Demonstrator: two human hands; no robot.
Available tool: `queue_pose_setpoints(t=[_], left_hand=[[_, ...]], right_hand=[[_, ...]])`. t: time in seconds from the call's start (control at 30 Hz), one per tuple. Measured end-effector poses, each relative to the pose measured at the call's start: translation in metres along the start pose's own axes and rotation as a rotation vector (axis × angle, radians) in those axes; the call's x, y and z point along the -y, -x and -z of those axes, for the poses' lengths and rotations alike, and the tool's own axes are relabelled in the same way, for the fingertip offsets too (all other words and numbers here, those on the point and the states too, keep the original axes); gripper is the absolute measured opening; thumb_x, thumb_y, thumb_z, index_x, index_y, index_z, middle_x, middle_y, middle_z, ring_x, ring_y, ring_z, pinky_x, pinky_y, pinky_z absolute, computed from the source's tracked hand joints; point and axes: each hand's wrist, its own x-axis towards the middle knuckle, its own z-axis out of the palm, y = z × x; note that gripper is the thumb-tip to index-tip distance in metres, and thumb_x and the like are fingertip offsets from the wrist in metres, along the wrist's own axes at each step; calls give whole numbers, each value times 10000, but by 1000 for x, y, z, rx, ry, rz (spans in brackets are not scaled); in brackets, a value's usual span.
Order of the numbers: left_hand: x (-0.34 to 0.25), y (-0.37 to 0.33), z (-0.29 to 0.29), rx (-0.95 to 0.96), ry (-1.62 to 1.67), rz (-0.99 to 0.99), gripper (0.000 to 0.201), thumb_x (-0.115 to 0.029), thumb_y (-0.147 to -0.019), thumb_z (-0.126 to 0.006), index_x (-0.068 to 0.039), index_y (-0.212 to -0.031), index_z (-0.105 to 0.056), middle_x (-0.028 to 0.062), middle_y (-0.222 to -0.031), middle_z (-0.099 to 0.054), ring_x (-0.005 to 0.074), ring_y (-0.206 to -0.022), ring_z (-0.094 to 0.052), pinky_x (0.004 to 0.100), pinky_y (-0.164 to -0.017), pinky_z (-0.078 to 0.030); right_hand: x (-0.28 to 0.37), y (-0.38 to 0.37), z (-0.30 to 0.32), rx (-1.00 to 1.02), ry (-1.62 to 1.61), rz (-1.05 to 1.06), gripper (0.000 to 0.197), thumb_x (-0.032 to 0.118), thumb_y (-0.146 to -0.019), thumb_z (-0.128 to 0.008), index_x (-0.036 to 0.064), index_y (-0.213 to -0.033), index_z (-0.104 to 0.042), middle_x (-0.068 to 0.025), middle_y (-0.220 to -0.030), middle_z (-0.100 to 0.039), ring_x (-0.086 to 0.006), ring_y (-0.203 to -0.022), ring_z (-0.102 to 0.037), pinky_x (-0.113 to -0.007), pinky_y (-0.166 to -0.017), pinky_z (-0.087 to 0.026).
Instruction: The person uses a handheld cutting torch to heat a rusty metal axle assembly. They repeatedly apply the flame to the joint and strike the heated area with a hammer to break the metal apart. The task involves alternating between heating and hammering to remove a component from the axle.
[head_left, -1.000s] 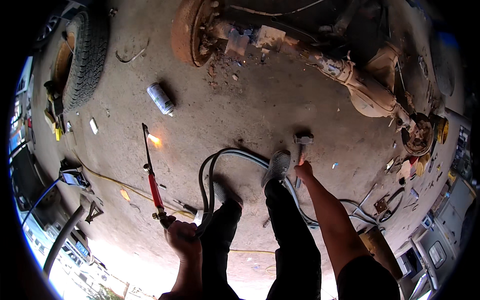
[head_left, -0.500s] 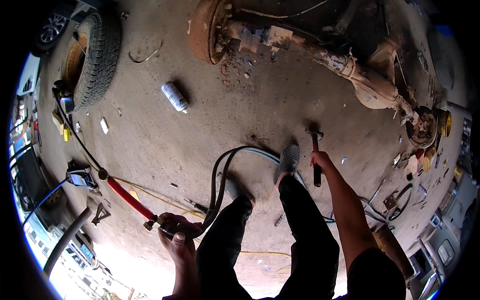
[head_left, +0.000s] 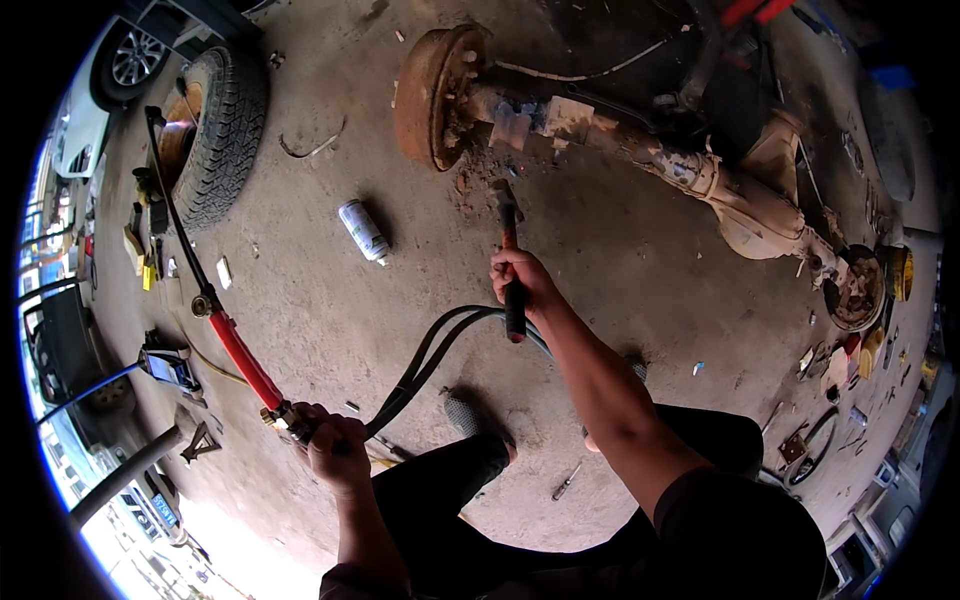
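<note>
on my feed the left hand [head_left: 332,440] is closed around the rear end of a red-handled gas torch [head_left: 243,362], whose thin dark lance slants up and left until its tip shows near a treaded tire [head_left: 228,145]; i can't tell whether the tip is lit. dark hoses [head_left: 440,345] arch from beside that hand across the floor [head_left: 640,330] toward the right forearm. i see the right hand [head_left: 528,275] gripping a hammer [head_left: 510,240] by its handle, head pointing away from the wearer, near but apart from a rusty axle [head_left: 752,212] with a brake drum [head_left: 425,100] at its left end. a spray can [head_left: 363,232] lies on its side between torch and hammer.
</note>
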Motion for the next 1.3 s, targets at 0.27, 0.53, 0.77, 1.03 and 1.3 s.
queue_pose_setpoints(t=[0.27,0.53,0.77,1.03,1.3], left_hand=[[14,-1,15,154,126,-342,256,-25,-836,-559,-52,-1089,-529,6,-708,-443,120,-438,-382,271,-463,-398],[26,-9,0,182,107,-458,234,-22,-839,-564,-23,-1069,-520,40,-785,-513,150,-462,-474,312,-494,-461],[23,2,14,219,140,-525,220,-24,-833,-574,1,-1047,-529,40,-719,-478,154,-434,-449,304,-459,-443],[18,15,17,115,116,-542,172,-43,-828,-559,-25,-993,-517,29,-663,-455,144,-421,-418,295,-446,-410],[23,-13,53,175,97,-565,205,-34,-834,-571,-21,-1034,-528,36,-757,-500,140,-413,-427,283,-413,-397]], right_hand=[[-11,16,-58,287,350,298,205,29,-833,-647,87,-979,-514,-18,-735,-499,-123,-600,-536,-256,-458,-414],[-20,-38,17,-74,-343,248,315,-22,-802,-526,150,-670,-297,-4,-607,-394,-138,-424,-432,-247,-425,-412],[-58,16,-55,321,402,233,106,43,-829,-593,58,-802,-491,-60,-652,-524,-133,-465,-486,-235,-439,-413],[-35,-50,22,-64,-376,271,263,-33,-791,-542,134,-691,-365,-32,-638,-484,-154,-493,-522,-270,-478,-471],[-26,6,-31,216,407,164,122,73,-862,-620,83,-886,-500,-24,-692,-531,-77,-479,-482,-215,-422,-410]])
